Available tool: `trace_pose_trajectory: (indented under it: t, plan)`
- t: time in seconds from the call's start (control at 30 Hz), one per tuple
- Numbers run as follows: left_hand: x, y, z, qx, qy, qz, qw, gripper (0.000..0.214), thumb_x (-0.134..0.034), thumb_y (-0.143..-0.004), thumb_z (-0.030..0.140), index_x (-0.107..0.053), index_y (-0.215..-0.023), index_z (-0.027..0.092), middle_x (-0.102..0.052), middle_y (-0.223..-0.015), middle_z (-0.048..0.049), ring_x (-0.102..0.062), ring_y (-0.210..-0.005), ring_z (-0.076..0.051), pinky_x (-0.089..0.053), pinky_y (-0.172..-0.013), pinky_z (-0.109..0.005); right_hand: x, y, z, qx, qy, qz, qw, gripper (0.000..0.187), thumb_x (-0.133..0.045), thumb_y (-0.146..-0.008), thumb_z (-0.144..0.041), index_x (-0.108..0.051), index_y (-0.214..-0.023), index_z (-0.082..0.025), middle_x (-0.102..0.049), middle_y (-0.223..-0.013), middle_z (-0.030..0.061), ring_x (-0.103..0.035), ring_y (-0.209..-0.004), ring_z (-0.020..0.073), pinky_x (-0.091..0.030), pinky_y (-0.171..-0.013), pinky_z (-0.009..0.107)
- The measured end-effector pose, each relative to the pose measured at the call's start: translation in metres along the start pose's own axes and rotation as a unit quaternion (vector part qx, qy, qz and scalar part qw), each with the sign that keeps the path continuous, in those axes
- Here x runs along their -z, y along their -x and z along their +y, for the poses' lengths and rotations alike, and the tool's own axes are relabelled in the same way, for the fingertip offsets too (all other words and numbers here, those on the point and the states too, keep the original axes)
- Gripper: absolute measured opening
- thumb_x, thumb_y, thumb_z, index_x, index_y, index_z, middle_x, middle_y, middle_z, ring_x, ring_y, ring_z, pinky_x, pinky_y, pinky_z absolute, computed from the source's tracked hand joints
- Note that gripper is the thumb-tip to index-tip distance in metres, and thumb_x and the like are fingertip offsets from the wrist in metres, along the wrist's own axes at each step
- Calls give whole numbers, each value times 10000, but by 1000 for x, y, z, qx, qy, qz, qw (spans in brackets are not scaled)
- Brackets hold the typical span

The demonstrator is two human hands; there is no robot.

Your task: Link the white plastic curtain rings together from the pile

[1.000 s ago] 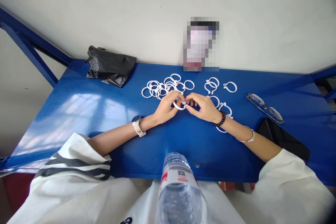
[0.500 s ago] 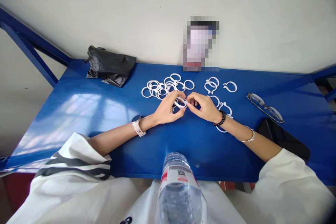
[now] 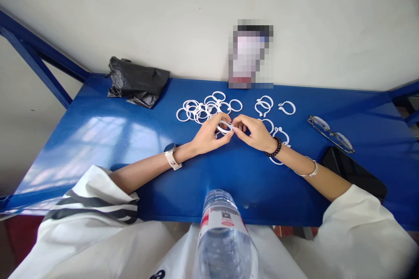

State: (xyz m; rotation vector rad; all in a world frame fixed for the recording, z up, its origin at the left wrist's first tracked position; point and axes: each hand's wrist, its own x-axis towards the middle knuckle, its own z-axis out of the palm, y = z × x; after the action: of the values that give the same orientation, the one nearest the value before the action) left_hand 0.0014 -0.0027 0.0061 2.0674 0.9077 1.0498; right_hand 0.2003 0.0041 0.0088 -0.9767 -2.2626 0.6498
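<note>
My left hand [image 3: 208,135] and my right hand [image 3: 253,133] meet over the middle of the blue table [image 3: 98,139], fingers pinched on one white plastic ring [image 3: 225,127] held between them. Just behind my left hand lies a heap of several white rings [image 3: 204,108]. More loose white rings [image 3: 264,104] lie behind and beside my right hand, some partly hidden under my right wrist. A watch sits on my left wrist, a dark bead bracelet and a bangle on my right.
A crumpled black plastic bag [image 3: 136,82] lies at the back left. Spectacles [image 3: 330,133] and a black phone [image 3: 352,173] lie at the right. A clear water bottle [image 3: 224,237] stands close below me at the table's front edge. A wall runs behind.
The ring held between my hands has tilted up and shifted slightly away from me, with my fingers closing tighter around it. My arms have stayed where they were.
</note>
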Motion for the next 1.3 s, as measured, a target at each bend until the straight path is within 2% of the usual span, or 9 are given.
trace_pose_trajectory:
  t: [0.33,0.7,1.0,1.17,1.3]
  plan:
    - [-1,-1,-2,-10,-4,-1,1000,117,-591,-840,255,-535,-902,174,-623,-850,-22,-597,-729,-123,-499,-686,-241,0,-2,0,15,28,-18,999,153,-467,-958,-319,-550,-911,-199,-602,-713,0,-535,-600,122,-418,-566,241]
    - [-1,-2,-2,-3,-14,-28,1000,108,-583,-844,273,-549,-881,178,-629,-846,-18,-596,-735,-131,-493,-685,-246,-1,-2,2,33,56,-45,997,231,-406,-974,-303,-512,-796,-200,-593,-754,26,-534,-681,152,-405,-613,270]
    - [0,-1,0,-14,-59,-53,997,95,-536,-860,267,-536,-898,180,-612,-856,-22,-575,-771,-139,-485,-716,-255,0,-3,2,40,74,-51,995,214,-433,-935,-239,-434,-724,-200,-535,-706,11,-481,-648,141,-375,-598,260]
    - [-2,-1,0,-34,-105,-86,990,113,-538,-852,270,-540,-911,173,-611,-859,-38,-572,-788,-162,-480,-703,-270,-1,-2,3,40,71,-49,995,202,-436,-930,-226,-447,-731,-198,-537,-711,9,-487,-654,140,-386,-608,260]
    - [-2,0,0,-41,-108,-82,990,112,-542,-851,270,-541,-900,169,-614,-850,-39,-572,-778,-164,-479,-690,-268,-1,-3,4,43,69,-46,996,209,-449,-927,-222,-452,-719,-196,-541,-701,6,-487,-646,137,-387,-603,257]
